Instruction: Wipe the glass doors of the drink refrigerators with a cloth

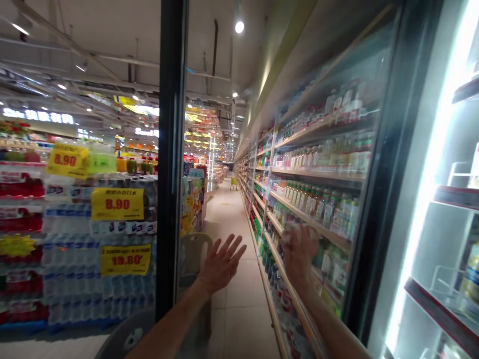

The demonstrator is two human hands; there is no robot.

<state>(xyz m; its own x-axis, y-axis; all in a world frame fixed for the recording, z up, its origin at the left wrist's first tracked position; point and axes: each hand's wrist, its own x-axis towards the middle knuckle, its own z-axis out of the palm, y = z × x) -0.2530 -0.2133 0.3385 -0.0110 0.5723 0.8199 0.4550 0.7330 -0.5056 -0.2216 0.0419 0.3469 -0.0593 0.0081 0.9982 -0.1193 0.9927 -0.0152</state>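
Observation:
A glass door point(224, 209) with a black frame point(170, 149) stands swung open in front of me. My left hand point(222, 264) is raised at the glass, fingers spread, holding nothing. Whether its palm touches the pane I cannot tell. To the right, my right hand point(301, 254) is up at the same pane and smeared by motion. Its fingers lie over a pale, crumpled cloth point(295, 233), which is blurred and partly hidden.
Lit cooler shelves point(441, 304) with bottles are close on my right. Through the glass show long drink shelves point(318, 219), a tan chair point(196, 244) and a yellow cart point(234, 182). Stacked bottle packs point(75, 264) with yellow price signs point(118, 203) stand left. A dark grey rounded object point(127, 334) is below.

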